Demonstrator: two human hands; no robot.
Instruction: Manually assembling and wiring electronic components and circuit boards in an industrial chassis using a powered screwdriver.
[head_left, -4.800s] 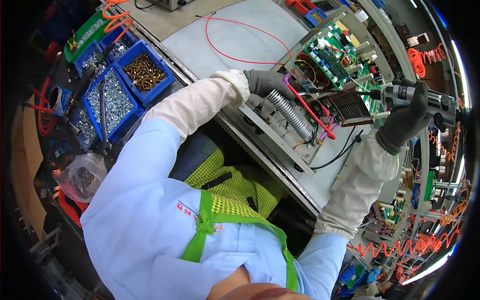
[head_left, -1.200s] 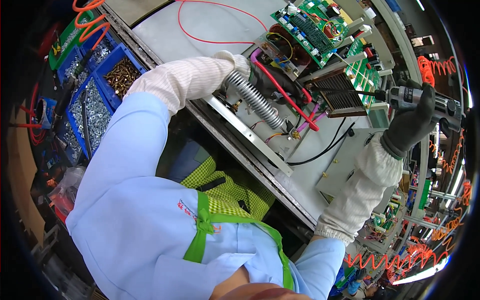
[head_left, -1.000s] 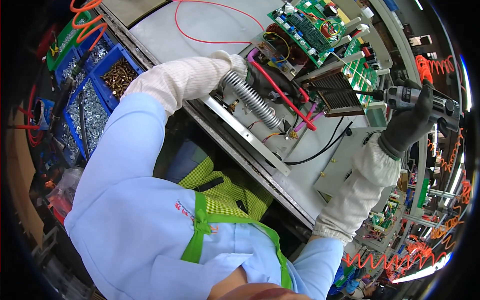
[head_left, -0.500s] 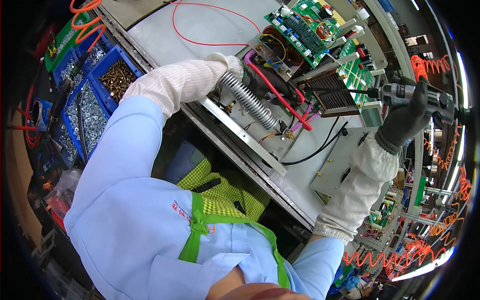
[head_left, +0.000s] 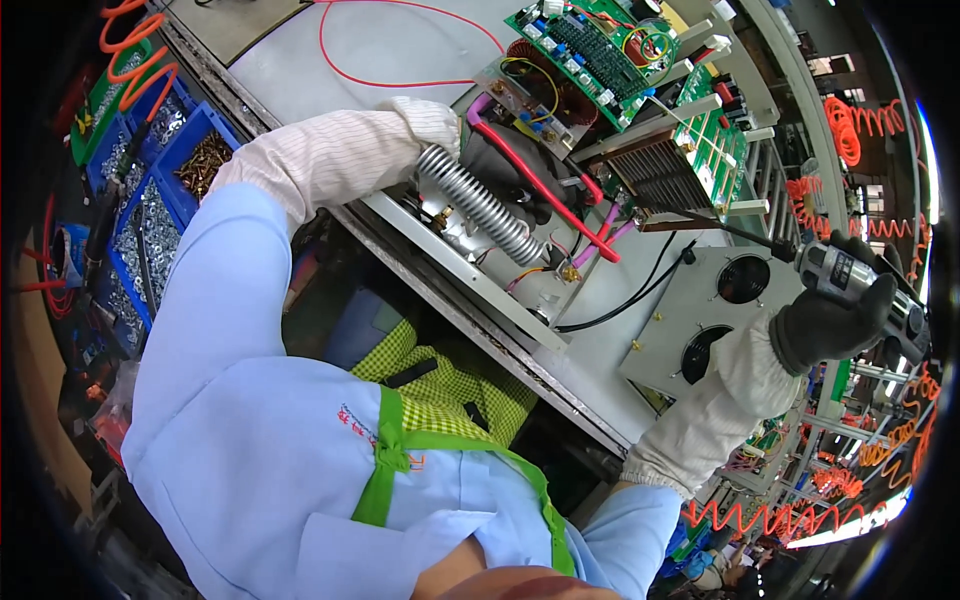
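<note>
Lower and farther right than half a second ago, the grey power driver [head_left: 845, 272] angles its long shaft across the lower edge of the slatted heat sink [head_left: 655, 178]. Right hand [head_left: 835, 325], gloved, has its fingers wrapped around the driver's body. Left hand [head_left: 495, 165] reaches behind the metal coil [head_left: 480, 205] and red cable [head_left: 545, 190]; its fingers' grip cannot be told. A two-fan panel [head_left: 670, 300] lies nearby on the tabletop [head_left: 590, 370].
</note>
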